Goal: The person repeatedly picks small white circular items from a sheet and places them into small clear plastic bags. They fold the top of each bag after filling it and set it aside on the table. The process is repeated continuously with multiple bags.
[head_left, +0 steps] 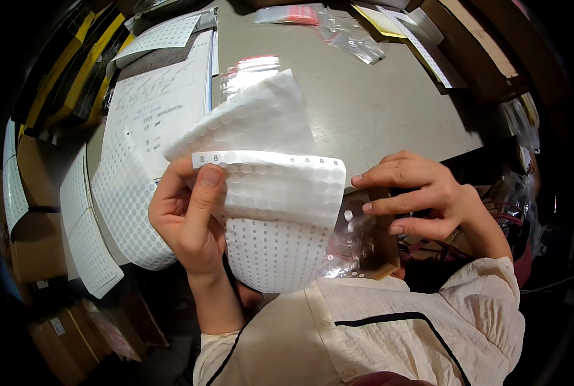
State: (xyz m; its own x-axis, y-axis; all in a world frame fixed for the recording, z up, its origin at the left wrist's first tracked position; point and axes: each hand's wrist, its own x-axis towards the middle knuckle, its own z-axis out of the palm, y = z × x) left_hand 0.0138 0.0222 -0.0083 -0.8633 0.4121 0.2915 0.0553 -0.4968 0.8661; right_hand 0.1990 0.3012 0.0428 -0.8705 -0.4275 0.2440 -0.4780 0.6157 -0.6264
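My left hand (190, 206) pinches the left edge of a curled white sheet of round stickers (274, 257) between thumb and fingers. Small printed marks run in rows across the sheet. Along its folded top strip, some spots between the printed circles are blank. Just right of the sheet, my right hand (422, 196) hovers with fingers spread, and I see nothing held in it. Below its fingertips is a cardboard box (385, 248) with a clear plastic bag (346, 254) inside. Several small white round pieces (349, 217) show at the bag.
More sticker sheets (129, 212) hang over the table's left edge. A handwritten paper (155, 109) lies at the left of the grey table (377, 109). Small zip bags (357, 45) lie at the back, and a red-topped bag stack (251, 71) sits behind the sheet. Cardboard boxes (42, 244) stand at left.
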